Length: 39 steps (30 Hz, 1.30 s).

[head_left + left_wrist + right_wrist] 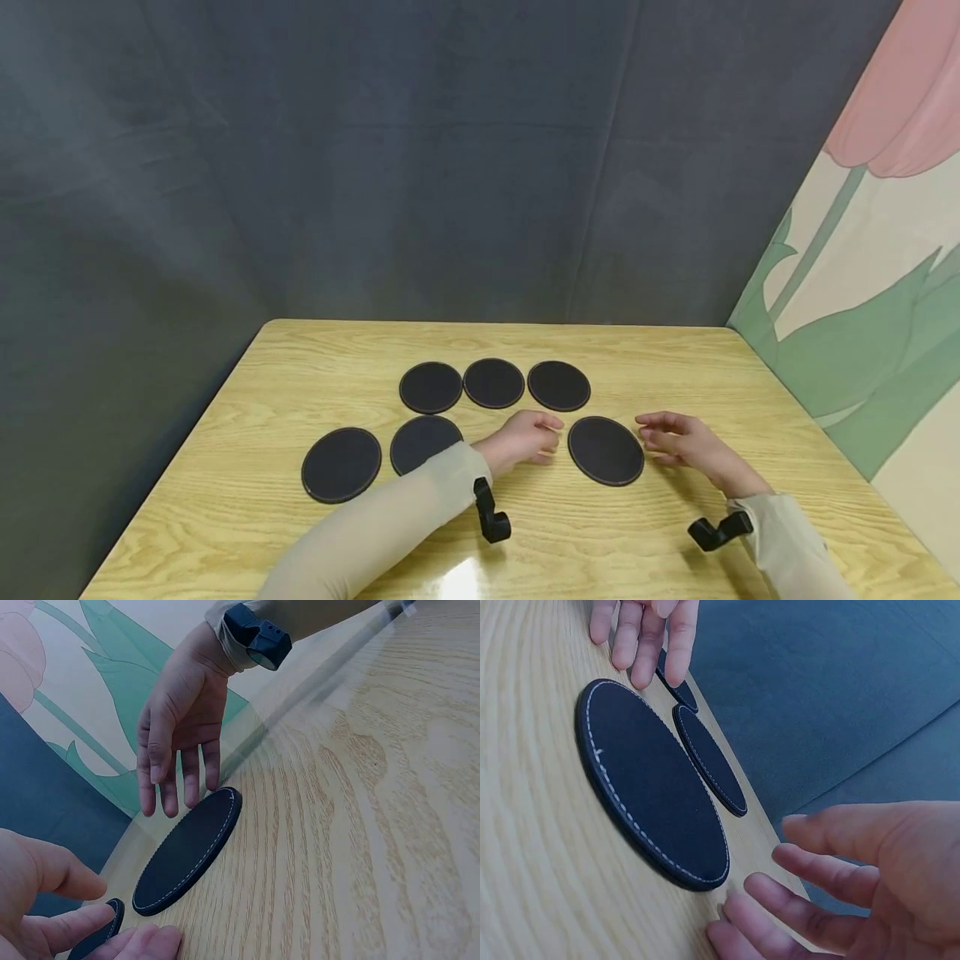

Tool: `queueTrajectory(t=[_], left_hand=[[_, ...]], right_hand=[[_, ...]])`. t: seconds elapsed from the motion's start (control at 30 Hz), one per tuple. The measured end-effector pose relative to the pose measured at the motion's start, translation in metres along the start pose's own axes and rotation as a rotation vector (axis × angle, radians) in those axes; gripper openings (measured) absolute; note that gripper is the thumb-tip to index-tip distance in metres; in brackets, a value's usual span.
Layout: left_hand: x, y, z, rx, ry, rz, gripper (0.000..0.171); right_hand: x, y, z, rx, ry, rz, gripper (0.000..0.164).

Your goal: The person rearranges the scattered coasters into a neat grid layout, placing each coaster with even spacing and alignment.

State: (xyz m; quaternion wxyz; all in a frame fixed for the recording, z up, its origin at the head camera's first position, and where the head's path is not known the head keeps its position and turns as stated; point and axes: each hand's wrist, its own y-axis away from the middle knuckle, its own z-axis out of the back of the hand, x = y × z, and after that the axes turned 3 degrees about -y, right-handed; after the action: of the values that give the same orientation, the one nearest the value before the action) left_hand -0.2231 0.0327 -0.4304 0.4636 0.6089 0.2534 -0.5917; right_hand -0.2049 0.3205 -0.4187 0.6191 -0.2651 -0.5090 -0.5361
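A round black coaster (606,451) with light stitching round its rim lies flat on the wooden table between my two hands. My left hand (522,437) is just left of it, fingers relaxed and holding nothing. On its other side my right hand (686,446) hovers with loosely spread fingers, also holding nothing. In the right wrist view the coaster (656,787) lies between the fingertips of both hands. The left wrist view shows the right hand (184,724) with fingers pointing down near the coaster's far edge (191,851).
Three matching coasters form a back row: left (431,387), middle (493,383) and right (559,386). Another coaster (337,465) lies at the left, and one more (423,443) is partly behind my left sleeve. A dark curtain (450,167) hangs behind the table (637,550); a painted wall (862,333) stands right.
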Motion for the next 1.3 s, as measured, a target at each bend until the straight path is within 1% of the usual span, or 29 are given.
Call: queueTrajectory(t=[0.07,0.23,0.33,0.47,0.63,0.87,1.07,1.17,1.3], left_hand=[[0.001,-0.001,-0.001,0.014,0.001,0.005,0.040],[0.000,-0.004,-0.004,0.029,0.002,0.016,0.038],[0.000,-0.004,-0.006,0.023,0.013,0.021,0.038],[0.002,-0.005,-0.010,0.018,0.034,0.028,0.038],[0.003,-0.007,-0.016,0.021,0.057,0.021,0.039],[-0.002,-0.007,-0.022,-0.011,0.065,0.025,0.044],[-0.001,-0.007,-0.024,-0.032,0.080,0.030,0.044],[-0.001,-0.006,-0.024,-0.057,0.063,0.029,0.041],[-0.001,-0.004,-0.025,-0.096,0.023,0.002,0.038]], right_hand=[[0.000,0.001,-0.001,0.006,0.004,-0.010,0.052],[0.001,0.001,-0.002,0.042,-0.036,-0.019,0.053],[0.001,0.000,-0.003,0.054,-0.062,-0.027,0.055],[-0.002,0.000,-0.005,0.059,-0.057,-0.033,0.056],[-0.002,0.001,-0.007,0.051,-0.041,-0.030,0.055],[-0.001,-0.001,-0.008,0.047,-0.104,-0.016,0.055],[-0.001,-0.002,-0.006,0.079,-0.162,-0.009,0.054],[-0.001,-0.002,-0.006,0.092,-0.196,-0.007,0.053],[-0.002,-0.004,-0.007,0.087,-0.231,-0.007,0.053]])
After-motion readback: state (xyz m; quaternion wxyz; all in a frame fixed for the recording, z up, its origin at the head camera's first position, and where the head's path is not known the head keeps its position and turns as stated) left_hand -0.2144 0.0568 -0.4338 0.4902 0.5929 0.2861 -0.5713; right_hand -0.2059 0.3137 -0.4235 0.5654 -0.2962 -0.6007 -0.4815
